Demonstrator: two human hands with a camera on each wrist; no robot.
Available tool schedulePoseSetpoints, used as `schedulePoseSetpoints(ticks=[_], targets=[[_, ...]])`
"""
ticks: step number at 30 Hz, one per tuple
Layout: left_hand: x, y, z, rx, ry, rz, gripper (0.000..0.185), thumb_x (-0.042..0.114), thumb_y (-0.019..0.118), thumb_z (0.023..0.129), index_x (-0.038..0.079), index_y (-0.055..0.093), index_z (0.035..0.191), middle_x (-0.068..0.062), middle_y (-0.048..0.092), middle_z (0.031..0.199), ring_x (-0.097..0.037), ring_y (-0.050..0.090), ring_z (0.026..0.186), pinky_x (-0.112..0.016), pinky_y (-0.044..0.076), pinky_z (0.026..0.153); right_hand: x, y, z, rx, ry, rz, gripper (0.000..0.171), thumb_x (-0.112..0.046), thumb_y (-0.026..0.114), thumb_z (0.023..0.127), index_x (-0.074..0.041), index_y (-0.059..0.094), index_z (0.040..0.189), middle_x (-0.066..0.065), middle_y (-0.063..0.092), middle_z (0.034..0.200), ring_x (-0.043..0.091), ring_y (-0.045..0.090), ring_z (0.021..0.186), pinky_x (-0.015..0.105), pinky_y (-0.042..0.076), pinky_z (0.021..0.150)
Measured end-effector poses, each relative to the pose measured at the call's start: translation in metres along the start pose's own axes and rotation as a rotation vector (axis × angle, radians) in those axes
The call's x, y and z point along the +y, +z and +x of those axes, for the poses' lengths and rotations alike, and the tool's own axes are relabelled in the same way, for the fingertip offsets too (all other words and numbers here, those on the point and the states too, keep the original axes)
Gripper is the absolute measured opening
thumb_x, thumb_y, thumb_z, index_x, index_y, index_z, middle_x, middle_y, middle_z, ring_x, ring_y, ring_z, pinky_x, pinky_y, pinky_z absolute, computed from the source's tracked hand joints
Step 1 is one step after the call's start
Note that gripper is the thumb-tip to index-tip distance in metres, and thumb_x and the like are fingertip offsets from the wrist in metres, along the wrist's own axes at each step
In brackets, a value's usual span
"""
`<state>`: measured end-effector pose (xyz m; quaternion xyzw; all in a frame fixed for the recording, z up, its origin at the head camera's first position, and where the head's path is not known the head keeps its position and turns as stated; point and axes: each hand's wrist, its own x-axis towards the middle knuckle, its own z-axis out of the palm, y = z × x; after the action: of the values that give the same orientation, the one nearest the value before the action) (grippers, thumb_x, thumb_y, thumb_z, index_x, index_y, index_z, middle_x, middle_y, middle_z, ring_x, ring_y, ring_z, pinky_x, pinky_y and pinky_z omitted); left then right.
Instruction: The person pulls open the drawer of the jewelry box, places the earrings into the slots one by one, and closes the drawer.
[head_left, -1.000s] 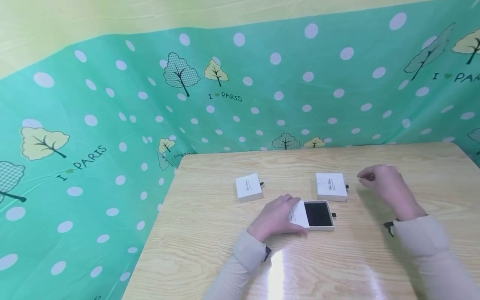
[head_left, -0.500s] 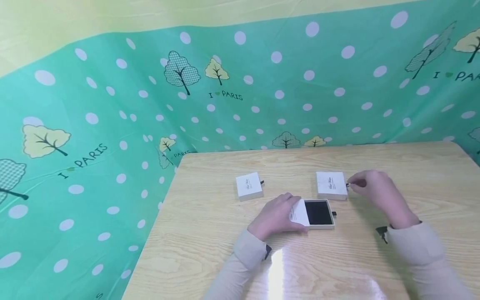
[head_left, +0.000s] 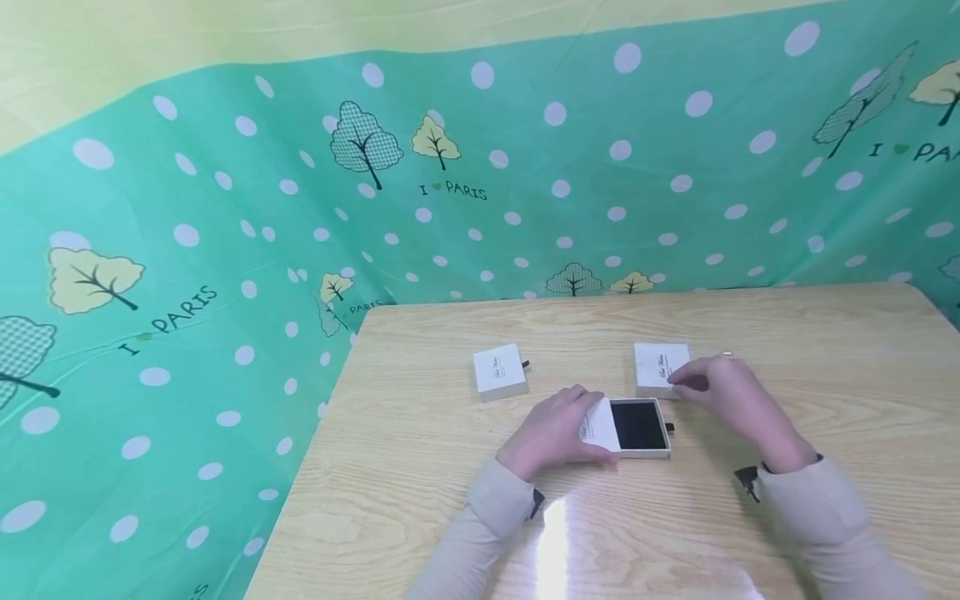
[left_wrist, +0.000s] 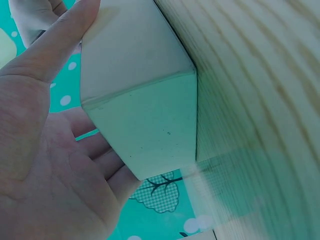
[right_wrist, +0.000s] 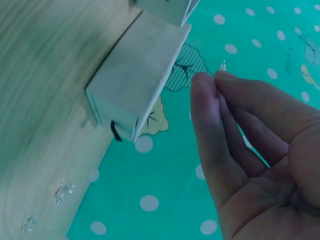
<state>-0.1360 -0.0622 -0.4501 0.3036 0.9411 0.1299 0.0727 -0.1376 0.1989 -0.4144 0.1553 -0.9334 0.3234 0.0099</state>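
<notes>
My left hand grips the sleeve of a white drawer box flat on the table, thumb at the near side. Its tray is slid partway out to the right, showing a black lining and a dark pull tab. In the left wrist view the palm and fingers curl around the box's end. Above the tray hovers my right hand, its thumb and forefinger together. In the right wrist view they pinch a small shiny silver piece; mostly hidden by the fingertips, its kind is unclear.
One closed white box lies at the back left. Another white box stands behind the tray, partly covered by my right hand. Small shiny pieces lie on the wooden table. A green dotted curtain hangs beyond.
My right hand has moved left and slightly toward me, from beside the back right box to over its near right corner. The left hand and its box have stayed in place.
</notes>
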Motion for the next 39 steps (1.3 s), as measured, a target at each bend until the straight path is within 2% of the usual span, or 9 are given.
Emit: schedulePoseSetpoints(ticks=[7, 16, 20, 26, 35, 39], targets=[[-0.001, 0.0, -0.001, 0.005, 0.001, -0.007, 0.093, 0.066, 0.079, 0.069, 0.018, 0.05, 0.144, 0.004, 0.058, 0.123, -0.007, 0.055, 0.102, -0.021, 0.049, 0.091, -0.008, 0.01, 0.0, -0.039, -0.033, 0.023, 0.012, 0.0, 0.073, 0.083, 0.002, 0.075, 0.094, 0.012, 0.075, 0.088, 0.023, 0.07, 0.08, 0.041, 0.059, 0.074], [0.0, 0.0, -0.001, -0.004, 0.001, 0.005, 0.094, 0.067, 0.078, 0.07, 0.017, 0.049, 0.145, 0.003, 0.058, 0.129, -0.009, 0.056, 0.111, -0.023, 0.048, 0.096, -0.013, 0.021, 0.002, -0.101, -0.02, 0.031, 0.01, -0.002, 0.073, 0.084, -0.001, 0.076, 0.094, 0.008, 0.074, 0.087, 0.019, 0.069, 0.078, 0.035, 0.059, 0.07], [0.0, 0.0, -0.001, -0.001, 0.003, 0.009, 0.093, 0.067, 0.078, 0.07, 0.016, 0.051, 0.143, 0.003, 0.059, 0.128, -0.008, 0.056, 0.108, -0.022, 0.049, 0.093, -0.016, 0.026, 0.001, -0.133, -0.032, 0.04, 0.01, -0.002, 0.074, 0.084, 0.0, 0.076, 0.093, 0.009, 0.075, 0.087, 0.019, 0.069, 0.077, 0.034, 0.059, 0.069], [0.0, 0.001, -0.002, 0.0, 0.003, 0.002, 0.093, 0.066, 0.078, 0.069, 0.017, 0.051, 0.143, 0.004, 0.059, 0.126, -0.006, 0.055, 0.103, -0.02, 0.048, 0.087, -0.018, 0.035, 0.001, -0.133, -0.07, 0.028, 0.006, 0.0, 0.076, 0.081, -0.002, 0.077, 0.087, 0.007, 0.074, 0.082, 0.015, 0.068, 0.073, 0.028, 0.058, 0.065], [-0.001, 0.002, 0.0, 0.002, -0.004, -0.008, 0.093, 0.066, 0.078, 0.069, 0.018, 0.05, 0.143, 0.004, 0.058, 0.127, -0.007, 0.055, 0.106, -0.021, 0.048, 0.091, -0.023, 0.042, 0.005, -0.198, -0.02, -0.031, 0.005, 0.0, 0.075, 0.082, -0.003, 0.077, 0.086, 0.007, 0.073, 0.082, 0.017, 0.069, 0.074, 0.032, 0.059, 0.067], [-0.001, 0.002, 0.001, 0.004, -0.003, -0.018, 0.092, 0.066, 0.079, 0.069, 0.019, 0.051, 0.143, 0.005, 0.058, 0.123, -0.006, 0.054, 0.101, -0.02, 0.048, 0.088, -0.026, 0.043, 0.007, -0.206, -0.027, -0.064, 0.004, 0.001, 0.075, 0.081, -0.001, 0.076, 0.085, 0.009, 0.073, 0.081, 0.021, 0.069, 0.075, 0.036, 0.059, 0.068]])
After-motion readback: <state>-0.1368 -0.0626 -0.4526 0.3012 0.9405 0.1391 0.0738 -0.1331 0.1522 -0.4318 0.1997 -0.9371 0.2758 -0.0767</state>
